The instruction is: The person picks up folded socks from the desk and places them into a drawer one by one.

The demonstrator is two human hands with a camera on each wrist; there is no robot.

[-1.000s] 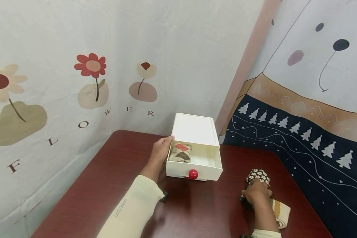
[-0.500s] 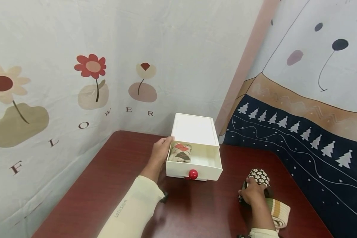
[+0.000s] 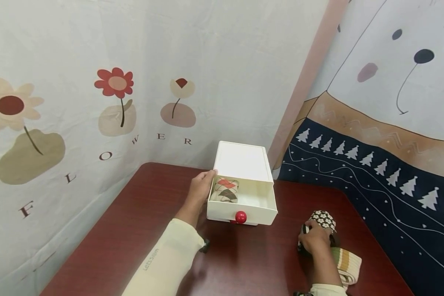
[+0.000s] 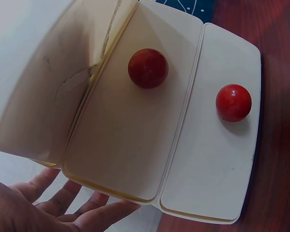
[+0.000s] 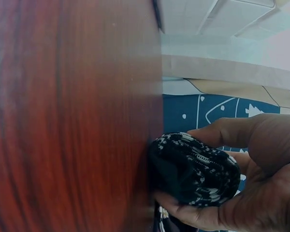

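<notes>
A white drawer unit (image 3: 242,160) stands at the table's back, its top drawer (image 3: 257,195) pulled out. A folded argyle sock (image 3: 225,190) lies in that drawer's left part. My left hand (image 3: 200,189) rests against the unit's left side; in the left wrist view its fingers (image 4: 106,212) are extended along the edge below the drawer. My right hand (image 3: 314,237) grips a rolled black-and-white patterned sock (image 5: 195,169) low over the table, thumb and fingers on opposite sides. Beyond this hand lies a black sock with white flowers (image 3: 323,219). A striped cream, mustard and green sock (image 3: 348,265) lies beside the wrist.
The open drawer's front carries a red knob (image 3: 240,217). Two lower drawer fronts, with an upper red knob (image 4: 148,68) and a lower red knob (image 4: 233,102), show in the left wrist view. Printed curtains (image 3: 237,74) hang behind the dark red table (image 3: 144,230).
My right hand has shifted slightly left, drawing the black-and-white sock away from the flowered and striped socks. My left hand and the drawer unit keep their places.
</notes>
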